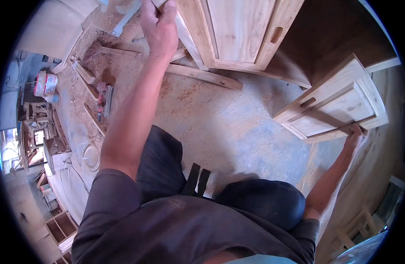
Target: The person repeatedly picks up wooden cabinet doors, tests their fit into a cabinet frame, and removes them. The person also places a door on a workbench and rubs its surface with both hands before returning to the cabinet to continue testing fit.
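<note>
At 6 o'clock, the knees point(262, 202) stood over the dusty floor point(198, 121). At 3 o'clock, the right hand point(354, 137) had its grip curled around the lower edge of the right door point(343, 105), angled outward from the cabinet point(330, 35). At 11 o'clock, the left hand point(160, 33) met a pale edge beside the left door point(237, 31); grip bent, hold cropped, could not tell. Risk, judged: a slipped right grip could let that door swing and dent; the batten point(207, 77) at 12 o'clock could trip a foot. Containers: cabinet, 1–2 o'clock, interior too dark to read; bucket point(50, 83), 9–10 o'clock, contents unclear; compartmented box point(61, 226), 8 o'clock, contents indistinct.
</note>
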`<state>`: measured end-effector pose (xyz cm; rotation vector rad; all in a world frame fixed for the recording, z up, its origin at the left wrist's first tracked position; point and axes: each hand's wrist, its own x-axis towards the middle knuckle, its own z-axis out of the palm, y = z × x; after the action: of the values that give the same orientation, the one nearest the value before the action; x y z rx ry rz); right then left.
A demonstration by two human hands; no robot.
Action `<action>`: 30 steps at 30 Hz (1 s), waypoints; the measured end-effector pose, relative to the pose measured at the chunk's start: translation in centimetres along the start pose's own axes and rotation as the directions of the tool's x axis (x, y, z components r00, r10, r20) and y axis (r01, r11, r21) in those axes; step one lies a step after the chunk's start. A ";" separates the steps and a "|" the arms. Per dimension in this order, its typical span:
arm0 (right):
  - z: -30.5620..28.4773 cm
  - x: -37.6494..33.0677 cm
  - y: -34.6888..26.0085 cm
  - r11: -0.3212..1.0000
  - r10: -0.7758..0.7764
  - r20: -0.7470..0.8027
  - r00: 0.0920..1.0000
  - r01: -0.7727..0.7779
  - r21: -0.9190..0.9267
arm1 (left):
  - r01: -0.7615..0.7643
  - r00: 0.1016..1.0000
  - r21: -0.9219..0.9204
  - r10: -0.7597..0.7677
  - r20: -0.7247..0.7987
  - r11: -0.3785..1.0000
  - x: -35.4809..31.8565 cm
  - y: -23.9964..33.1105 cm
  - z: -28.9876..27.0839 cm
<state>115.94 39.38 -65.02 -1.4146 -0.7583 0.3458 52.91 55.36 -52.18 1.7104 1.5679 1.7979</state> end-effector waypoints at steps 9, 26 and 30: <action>18.9 -6.9 -16.1 0.861 -0.446 0.222 0.867 0.484 -0.157 | 0.263 0.934 -0.203 -0.196 0.298 0.943 -1.1 -3.5 -1.0; 38.3 -8.4 -16.5 0.795 -0.130 0.184 0.974 -0.009 0.607 | 0.358 0.857 -0.144 -0.263 0.443 0.923 -0.7 -4.6 -2.0; 38.9 -11.0 -18.6 0.810 -0.122 0.216 0.969 -0.029 0.586 | 0.314 0.868 -0.032 -0.273 0.414 0.949 -0.7 -6.6 -2.0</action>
<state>78.54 58.82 -50.96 -0.7676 -0.7953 0.6646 48.26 56.50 -57.19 1.5676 1.4370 1.2518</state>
